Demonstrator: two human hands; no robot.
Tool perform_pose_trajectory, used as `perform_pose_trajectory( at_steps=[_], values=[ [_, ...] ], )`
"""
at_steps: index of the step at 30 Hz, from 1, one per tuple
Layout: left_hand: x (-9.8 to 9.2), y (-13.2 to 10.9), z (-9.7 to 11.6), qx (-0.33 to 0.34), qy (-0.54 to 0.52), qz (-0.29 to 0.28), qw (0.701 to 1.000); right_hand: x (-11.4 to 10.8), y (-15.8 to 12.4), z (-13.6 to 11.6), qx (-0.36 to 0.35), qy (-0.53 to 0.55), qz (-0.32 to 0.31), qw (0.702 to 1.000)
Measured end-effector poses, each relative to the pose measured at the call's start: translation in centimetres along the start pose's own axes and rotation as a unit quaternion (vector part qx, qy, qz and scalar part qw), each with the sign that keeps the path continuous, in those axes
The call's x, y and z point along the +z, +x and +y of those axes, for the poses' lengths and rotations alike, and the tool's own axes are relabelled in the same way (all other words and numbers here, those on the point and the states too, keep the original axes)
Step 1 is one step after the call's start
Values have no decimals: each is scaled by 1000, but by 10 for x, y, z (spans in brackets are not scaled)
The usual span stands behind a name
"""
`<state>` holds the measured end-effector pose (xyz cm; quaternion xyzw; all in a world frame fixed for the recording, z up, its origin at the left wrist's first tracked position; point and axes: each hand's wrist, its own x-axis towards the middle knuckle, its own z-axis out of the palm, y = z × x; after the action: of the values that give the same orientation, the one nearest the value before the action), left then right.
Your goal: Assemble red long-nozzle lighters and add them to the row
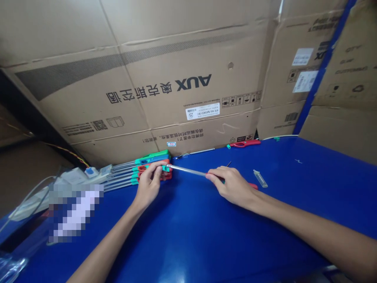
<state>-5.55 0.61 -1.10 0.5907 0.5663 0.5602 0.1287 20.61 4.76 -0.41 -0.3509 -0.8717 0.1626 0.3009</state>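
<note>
My left hand [150, 184] is closed, its thumb and fingers pinching the left end of a thin metal lighter tube [188, 170], where a teal piece shows. My right hand [231, 182] is closed at the tube's right end, around a red stick lighter [253, 186] whose body is mostly hidden by the fingers. The tube spans the gap between both hands, nearly level. Just behind my left hand lies a stack of stick lighters [153, 157] with green, blue, orange and red handles, their metal tubes pointing left.
A red lighter body [244, 144] and a loose metal tube with a wire [203, 150] lie along the cardboard wall [176, 110]. A clear plastic piece [260, 178] and a thin dark rod [229, 164] rest on the blue table [182, 236]. Power strips [73, 177] stand left.
</note>
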Motion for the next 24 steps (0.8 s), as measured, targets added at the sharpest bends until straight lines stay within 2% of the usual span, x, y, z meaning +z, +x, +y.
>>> perform_pose_trajectory(
  at_steps=[3, 9, 16, 24],
  values=[
    [2, -2, 0, 1, -12, -15, 1000, -1, 0, 0, -1, -2, 9, 1000],
    [2, -3, -1, 11, -21, -10, 1000, 1, 1, 1, -2, -23, -6, 1000],
    [7, -6, 7, 22, -27, -37, 999, 3, 1, 3, -2, -27, -14, 1000],
    [8, -7, 10, 5, -53, -49, 997, 5, 1, 5, -22, -50, -4, 998]
  ],
)
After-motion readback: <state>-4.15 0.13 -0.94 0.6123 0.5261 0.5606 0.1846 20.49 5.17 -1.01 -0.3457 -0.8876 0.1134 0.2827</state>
